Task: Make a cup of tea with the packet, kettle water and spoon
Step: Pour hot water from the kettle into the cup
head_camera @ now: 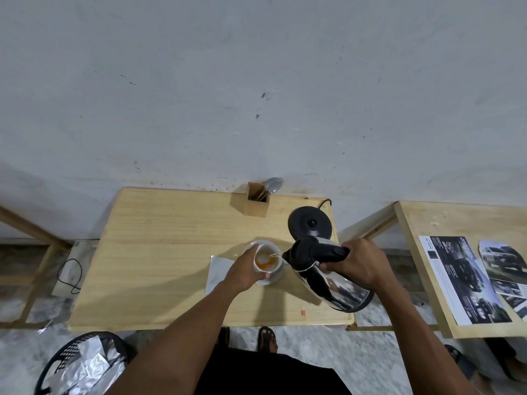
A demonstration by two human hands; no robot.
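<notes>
pale wood table [159, 252] carries the work, its black kettle base [310, 223] left bare because the right hand [360, 265], fingers wrapped tight round the handle, tips the steel kettle [333, 277] so water streams into the cup [266, 262]. the left hand [245, 270] curls its fingers round the cup wall, likely to steady it on the saucer [275, 277], with the emptied packet [218, 270] lying beside it and spoons waiting in the wooden holder [256, 205]. no writing on any of these can be read.

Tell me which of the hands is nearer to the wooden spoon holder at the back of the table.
Left, though only slightly. The left hand grips the cup, almost straight in front of the spoon holder. The right hand, on the kettle handle, sits further off to the side.
</notes>
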